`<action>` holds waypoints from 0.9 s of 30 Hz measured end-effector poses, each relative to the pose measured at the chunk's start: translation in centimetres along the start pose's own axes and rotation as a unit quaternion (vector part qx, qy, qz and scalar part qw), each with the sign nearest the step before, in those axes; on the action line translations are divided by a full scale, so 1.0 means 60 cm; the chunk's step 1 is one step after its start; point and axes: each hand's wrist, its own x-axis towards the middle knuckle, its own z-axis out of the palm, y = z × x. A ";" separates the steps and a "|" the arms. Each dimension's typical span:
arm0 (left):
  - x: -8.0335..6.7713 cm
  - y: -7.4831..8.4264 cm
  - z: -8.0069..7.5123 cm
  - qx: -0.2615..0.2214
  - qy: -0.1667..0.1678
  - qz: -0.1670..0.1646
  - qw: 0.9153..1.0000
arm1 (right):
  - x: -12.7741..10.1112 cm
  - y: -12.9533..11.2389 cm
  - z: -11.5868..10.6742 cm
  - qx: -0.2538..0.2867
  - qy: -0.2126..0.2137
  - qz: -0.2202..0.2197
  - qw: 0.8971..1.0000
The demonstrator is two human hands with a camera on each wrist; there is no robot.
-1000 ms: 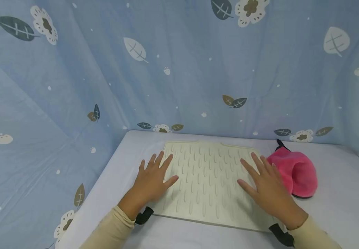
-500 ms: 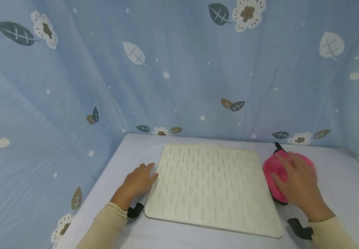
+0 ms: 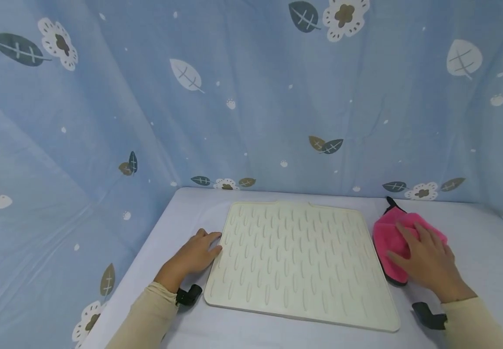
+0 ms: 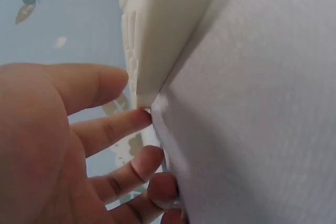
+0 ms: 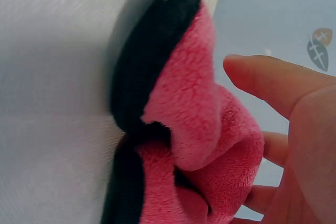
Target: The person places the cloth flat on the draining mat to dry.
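Observation:
A cream drainage-style mat (image 3: 301,264) with rows of raised ridges lies flat on the white surface. At its left edge is my left hand (image 3: 192,254), thumb and index finger extended. In the left wrist view the index fingertip (image 4: 143,117) touches the mat's edge and the other fingers rest loosely on the white cloth. A crumpled pink plush cloth (image 3: 388,242) with black trim and a black loop lies to the right of the mat. Over it is my right hand (image 3: 430,261), fingers spread; in the right wrist view the thumb stands apart from the cloth, and the fingertips are hidden behind it.
White cloth covers the table (image 3: 243,334). A blue fabric backdrop (image 3: 251,106) printed with leaves and flowers rises at the back and left. A black wrist device (image 3: 189,294) shows beside the left wrist, another black wrist device (image 3: 428,316) beside the right.
Both hands have come away from above the mat: the left down to its left edge, the right across onto the pink cloth. The cloth's folds have changed shape under the right hand.

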 end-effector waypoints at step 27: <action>0.003 -0.003 -0.004 -0.001 -0.013 -0.008 1.000 | 0.015 0.017 0.004 -0.022 -0.091 0.014 0.996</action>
